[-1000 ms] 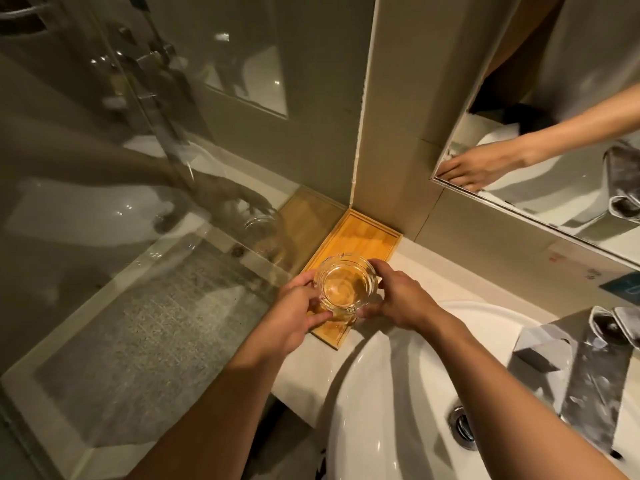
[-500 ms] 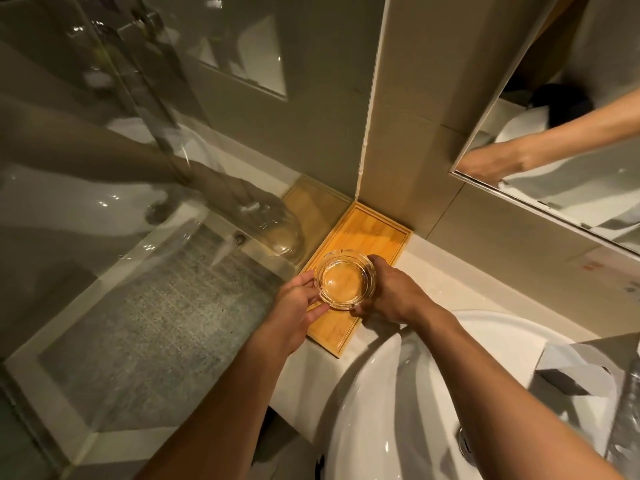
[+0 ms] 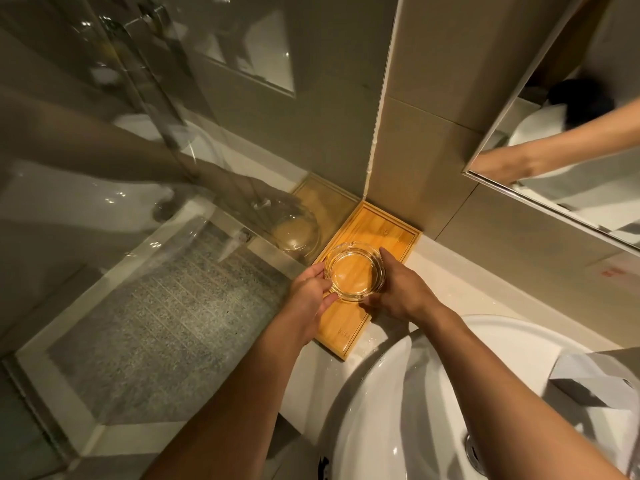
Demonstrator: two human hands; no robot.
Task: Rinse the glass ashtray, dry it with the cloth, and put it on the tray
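The round clear glass ashtray (image 3: 355,271) is over the middle of the wooden tray (image 3: 388,226), which lies in the corner of the white counter against the tiled wall. My left hand (image 3: 310,289) grips the ashtray's left rim and my right hand (image 3: 398,289) grips its right rim. Whether the ashtray rests on the tray or hangs just above it, I cannot tell. No cloth is visible.
A white basin (image 3: 415,393) with its drain (image 3: 474,452) lies at the lower right. A glass shower panel (image 3: 156,202) stands left of the tray and mirrors it. A wall mirror (image 3: 571,150) hangs at the upper right. White paper (image 3: 588,375) lies by the basin.
Both hands have carried the ashtray forward and down, from above the tray's near end to over its middle. The view has shifted left, away from the tap.
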